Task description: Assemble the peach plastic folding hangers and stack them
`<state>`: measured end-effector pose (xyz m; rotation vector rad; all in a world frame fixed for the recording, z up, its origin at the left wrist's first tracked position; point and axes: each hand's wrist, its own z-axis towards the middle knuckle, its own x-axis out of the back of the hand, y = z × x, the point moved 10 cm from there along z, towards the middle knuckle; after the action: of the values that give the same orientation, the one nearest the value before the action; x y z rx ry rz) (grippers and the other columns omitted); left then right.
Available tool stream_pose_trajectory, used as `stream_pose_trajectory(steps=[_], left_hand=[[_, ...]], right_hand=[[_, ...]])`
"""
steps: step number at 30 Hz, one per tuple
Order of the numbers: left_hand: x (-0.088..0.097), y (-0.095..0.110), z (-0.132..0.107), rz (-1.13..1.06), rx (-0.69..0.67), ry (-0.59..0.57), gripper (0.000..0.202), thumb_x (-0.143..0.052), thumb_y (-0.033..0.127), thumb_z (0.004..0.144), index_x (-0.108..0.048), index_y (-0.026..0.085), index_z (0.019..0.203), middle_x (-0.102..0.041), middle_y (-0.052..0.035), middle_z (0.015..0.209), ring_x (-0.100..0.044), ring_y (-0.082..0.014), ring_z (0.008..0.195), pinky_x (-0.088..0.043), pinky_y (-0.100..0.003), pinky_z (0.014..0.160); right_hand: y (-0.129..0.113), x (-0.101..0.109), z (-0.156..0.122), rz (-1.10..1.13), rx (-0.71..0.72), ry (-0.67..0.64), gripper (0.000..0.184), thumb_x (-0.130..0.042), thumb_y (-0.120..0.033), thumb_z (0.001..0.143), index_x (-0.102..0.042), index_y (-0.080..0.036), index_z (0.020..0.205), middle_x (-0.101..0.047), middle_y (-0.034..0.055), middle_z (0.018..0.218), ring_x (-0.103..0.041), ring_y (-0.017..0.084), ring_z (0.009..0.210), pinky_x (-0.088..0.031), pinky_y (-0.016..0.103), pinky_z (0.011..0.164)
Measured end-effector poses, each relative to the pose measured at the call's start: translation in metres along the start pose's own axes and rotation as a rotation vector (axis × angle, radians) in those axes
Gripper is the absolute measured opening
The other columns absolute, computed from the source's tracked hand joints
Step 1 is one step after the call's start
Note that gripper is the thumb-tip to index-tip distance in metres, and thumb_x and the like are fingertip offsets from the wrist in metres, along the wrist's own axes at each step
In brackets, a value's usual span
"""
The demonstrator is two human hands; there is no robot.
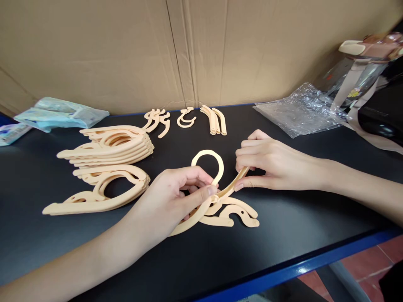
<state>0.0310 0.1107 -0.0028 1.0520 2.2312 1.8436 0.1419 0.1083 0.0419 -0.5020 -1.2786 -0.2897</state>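
Two hanger stacks (94, 206) near left hand (171, 193)

The head camera looks forward and down from near, across the left fingers (192, 173) and right fingers (247, 152) toward cardboard (110, 54).

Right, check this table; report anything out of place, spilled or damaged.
The crumpled clear bag at right rear of the table looks untidy against the stacked cream pieces. No spill shows, nor damage to the held hook.

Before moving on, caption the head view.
Left hand and right hand hold cream folding hanger parts near stacked hangers.
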Motion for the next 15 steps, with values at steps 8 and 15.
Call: stream_pose_trajectory(steps=[8, 15], left_hand=[[0.0019, 0.0033, -0.0005, 0.064, -0.055, 0.028, 0.027, -0.06, 0.043, 0.086, -0.065, 0.019, 0.075, -0.052, 0.0046, 0.061, -0.036, -0.007, 0.048, -0.025, -0.018, 0.041], [0.0059, 0.0017, -0.0024, 0.043, -0.046, 0.06, 0.025, -0.062, 0.046, 0.085, -0.067, 0.021, 0.085, -0.051, 0.0048, 0.062, -0.033, -0.007, 0.048, -0.023, -0.019, 0.04]], right_hand=[[-0.0007, 0.0025, 0.0004, 0.0, -0.011, 0.006, 0.041, -0.047, -0.049, 0.098, -0.06, -0.016, 0.077, -0.059, -0.0022, 0.067, -0.048, 0.013, 0.064, -0.028, 0.034, 0.077], [0.0027, 0.001, 0.0013, 0.02, -0.06, 0.002, 0.043, -0.049, -0.05, 0.097, -0.06, -0.017, 0.073, -0.06, -0.0017, 0.063, -0.048, 0.013, 0.06, -0.028, 0.034, 0.075]])
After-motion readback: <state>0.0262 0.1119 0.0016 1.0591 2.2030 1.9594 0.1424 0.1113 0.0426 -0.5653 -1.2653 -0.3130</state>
